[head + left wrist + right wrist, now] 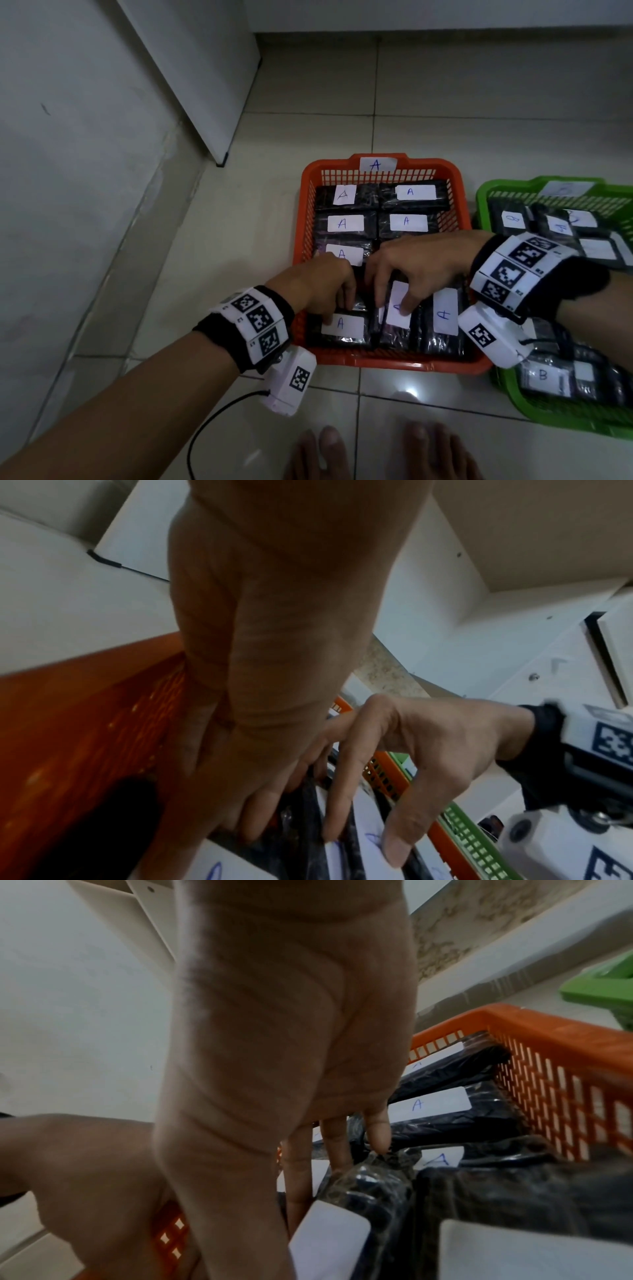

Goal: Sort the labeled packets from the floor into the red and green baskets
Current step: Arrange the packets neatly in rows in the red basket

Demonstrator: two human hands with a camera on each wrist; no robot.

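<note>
The red basket (394,365) marked A holds several black packets with white A labels. Both hands are inside its near end. My right hand (394,305) grips a tilted packet (397,320), thumb on its label and fingers over its far end; the right wrist view shows those fingers (329,1164) behind that packet (369,1185). My left hand (337,308) presses straight fingers (250,829) down on the neighbouring A packet (342,323) at the near left corner. The green basket (548,414) to the right holds B packets.
A white cabinet (205,85) and the wall stand at the left. Bare feet (376,452) are on the tiled floor just below the red basket. A black cable (212,421) hangs from the left wrist camera. The two baskets touch.
</note>
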